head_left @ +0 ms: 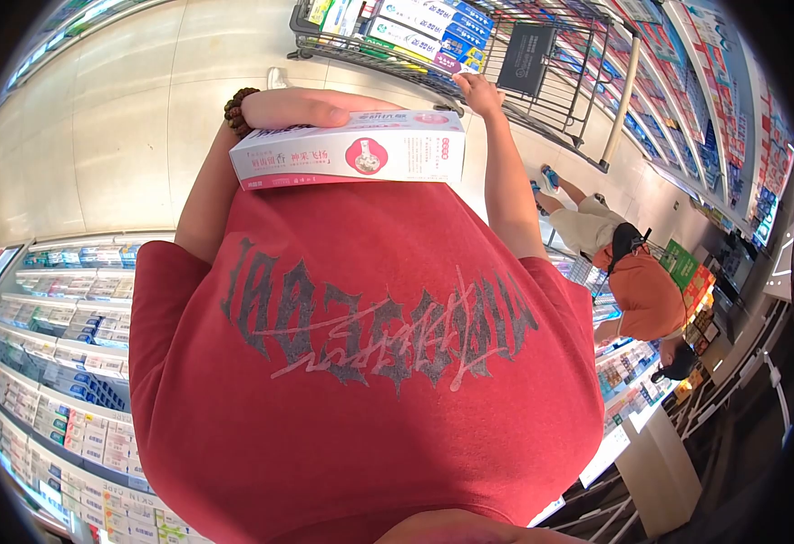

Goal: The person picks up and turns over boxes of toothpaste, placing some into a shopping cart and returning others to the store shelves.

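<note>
A white and pink toothpaste box (324, 160), printed with a round pink picture, rests on its side against the front of my red shirt. My left hand (297, 109) is closed over it, thumb lying along the upper face and a beaded bracelet at the wrist. Farther forward, my right hand (480, 93) reaches to the near side of a wire shopping cart (587, 109). Its fingers are apart, fingertips right at a purple box (448, 63) inside the cart. Stacked white and blue toothpaste boxes (408, 34) lie beside that purple one.
Shelves of boxed goods (70, 317) run along the left, and more stocked shelves (705, 82) line the right. Pale tiled floor (125, 118) lies ahead. A person in an orange top (648, 292) bends near the shelving at right. A dark panel (527, 58) hangs in the cart.
</note>
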The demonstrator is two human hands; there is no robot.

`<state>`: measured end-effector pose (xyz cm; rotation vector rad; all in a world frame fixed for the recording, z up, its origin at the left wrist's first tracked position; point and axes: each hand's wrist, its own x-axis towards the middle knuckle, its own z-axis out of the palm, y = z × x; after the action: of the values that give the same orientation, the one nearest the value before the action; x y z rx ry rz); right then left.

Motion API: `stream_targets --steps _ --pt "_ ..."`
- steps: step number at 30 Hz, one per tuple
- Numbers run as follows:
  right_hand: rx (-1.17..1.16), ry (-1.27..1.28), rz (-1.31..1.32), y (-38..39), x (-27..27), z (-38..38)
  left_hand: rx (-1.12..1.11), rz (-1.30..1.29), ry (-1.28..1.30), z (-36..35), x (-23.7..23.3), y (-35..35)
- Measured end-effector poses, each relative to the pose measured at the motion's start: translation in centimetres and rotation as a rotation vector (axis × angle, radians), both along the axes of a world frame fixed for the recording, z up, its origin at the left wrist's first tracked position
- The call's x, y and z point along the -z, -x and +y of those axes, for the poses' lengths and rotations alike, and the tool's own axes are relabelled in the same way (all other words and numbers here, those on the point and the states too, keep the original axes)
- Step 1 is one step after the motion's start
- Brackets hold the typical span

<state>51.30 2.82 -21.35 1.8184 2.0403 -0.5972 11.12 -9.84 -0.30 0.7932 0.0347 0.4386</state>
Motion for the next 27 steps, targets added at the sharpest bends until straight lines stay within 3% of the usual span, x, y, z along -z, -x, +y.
stream_targets --steps 27 --pt "-0.005 -0.053 0.017 0.2 -0.21 -0.46 0.013 -0.006 -0.01 -0.01 0.47 -0.38"
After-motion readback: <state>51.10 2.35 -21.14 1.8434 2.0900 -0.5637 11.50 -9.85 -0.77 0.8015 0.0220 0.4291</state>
